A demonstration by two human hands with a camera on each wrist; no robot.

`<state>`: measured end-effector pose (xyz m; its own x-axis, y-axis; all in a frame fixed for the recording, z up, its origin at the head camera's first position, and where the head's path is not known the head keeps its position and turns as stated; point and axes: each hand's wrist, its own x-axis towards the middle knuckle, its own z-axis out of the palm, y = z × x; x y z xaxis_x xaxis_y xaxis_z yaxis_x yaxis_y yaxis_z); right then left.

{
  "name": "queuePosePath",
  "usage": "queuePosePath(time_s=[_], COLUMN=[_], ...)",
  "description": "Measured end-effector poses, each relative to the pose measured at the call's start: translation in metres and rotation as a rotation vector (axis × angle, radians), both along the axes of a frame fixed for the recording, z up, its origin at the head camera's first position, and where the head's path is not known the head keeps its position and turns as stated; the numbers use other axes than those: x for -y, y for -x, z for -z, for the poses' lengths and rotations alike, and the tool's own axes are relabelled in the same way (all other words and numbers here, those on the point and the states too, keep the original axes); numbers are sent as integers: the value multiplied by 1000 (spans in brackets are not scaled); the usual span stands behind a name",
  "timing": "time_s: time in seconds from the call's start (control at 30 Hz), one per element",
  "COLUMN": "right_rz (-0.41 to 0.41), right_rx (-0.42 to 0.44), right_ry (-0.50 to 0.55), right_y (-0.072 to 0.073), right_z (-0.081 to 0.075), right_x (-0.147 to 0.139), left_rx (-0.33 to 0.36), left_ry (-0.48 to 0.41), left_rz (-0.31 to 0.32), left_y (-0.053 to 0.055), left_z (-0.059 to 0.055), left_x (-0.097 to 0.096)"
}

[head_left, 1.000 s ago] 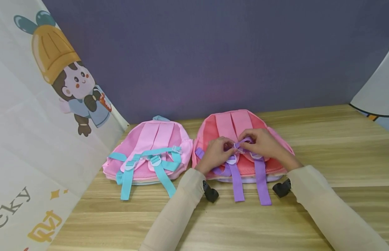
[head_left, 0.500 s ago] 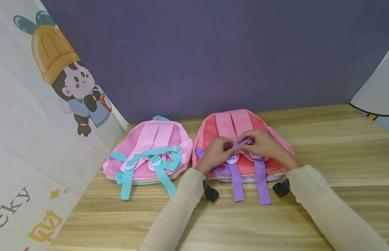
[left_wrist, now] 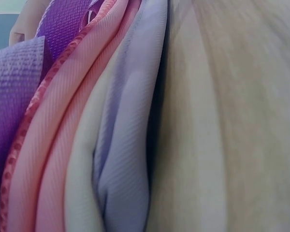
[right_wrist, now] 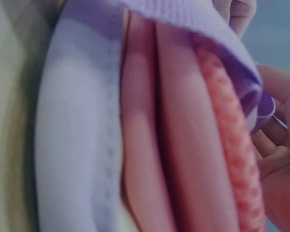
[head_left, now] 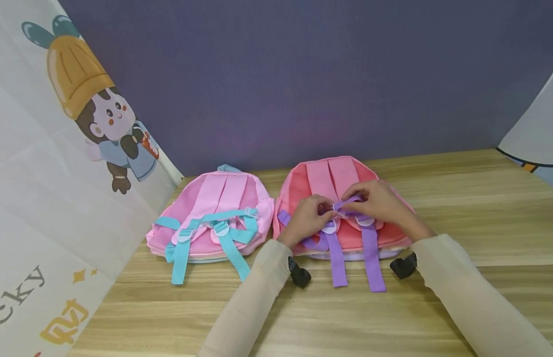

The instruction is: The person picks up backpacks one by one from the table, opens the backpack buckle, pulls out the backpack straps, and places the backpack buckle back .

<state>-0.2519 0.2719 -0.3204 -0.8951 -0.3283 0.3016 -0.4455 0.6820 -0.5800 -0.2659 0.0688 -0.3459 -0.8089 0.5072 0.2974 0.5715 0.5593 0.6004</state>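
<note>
A coral-pink backpack (head_left: pixel 299 178) lies on the table, its back panel with purple webbing facing up. Over its middle my left hand (head_left: pixel 306 218) pinches a small whitish buckle (head_left: pixel 336 209) on a narrow purple strap, partly hidden by the fingertips. Just right of it, my right hand (head_left: pixel 378 202) pinches that purple strap (head_left: pixel 351 200) between thumb and fingers, bending it into a small loop. Two purple strap tails (head_left: pixel 336 260) hang over the bag's front edge. The left wrist view shows mostly the bag's layered edge (left_wrist: pixel 87 121); in the right wrist view part of my right hand (right_wrist: pixel 282 159) appears.
A lighter pink backpack (head_left: pixel 209 191) with turquoise straps (head_left: pixel 180 260) lies against the coral bag's left side. Behind the wooden table (head_left: pixel 472 213) stands a dark panel (head_left: pixel 303 79). A white printed sheet (head_left: pixel 40 173) hangs at the left.
My right hand has shifted slightly up and to the right, and the purple strap loop between its fingers shows more. My left hand stays in place at the buckle.
</note>
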Motion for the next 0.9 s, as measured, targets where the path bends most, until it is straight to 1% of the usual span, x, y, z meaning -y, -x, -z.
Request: queuePosePath(time_s=[0.27, 0.4, 0.6, 0.8, 0.9], right_rz=[16, 10, -7, 14, 14], right_rx=[13, 18, -18, 20, 25], right_ry=[41, 67, 109, 121, 133], right_y=[0, -3, -4, -6, -5], right_z=[-6, -9, -14, -20, -21], right_x=[-5, -8, -14, -22, -26], left_rx=[-18, -22, -16, -14, -14], left_ry=[1, 2, 3, 1, -5], left_rz=[4, 7, 4, 2, 3], left_y=[1, 1, 0, 0, 0], left_z=[0, 1, 1, 0, 0], left_x=[0, 0, 0, 0, -1])
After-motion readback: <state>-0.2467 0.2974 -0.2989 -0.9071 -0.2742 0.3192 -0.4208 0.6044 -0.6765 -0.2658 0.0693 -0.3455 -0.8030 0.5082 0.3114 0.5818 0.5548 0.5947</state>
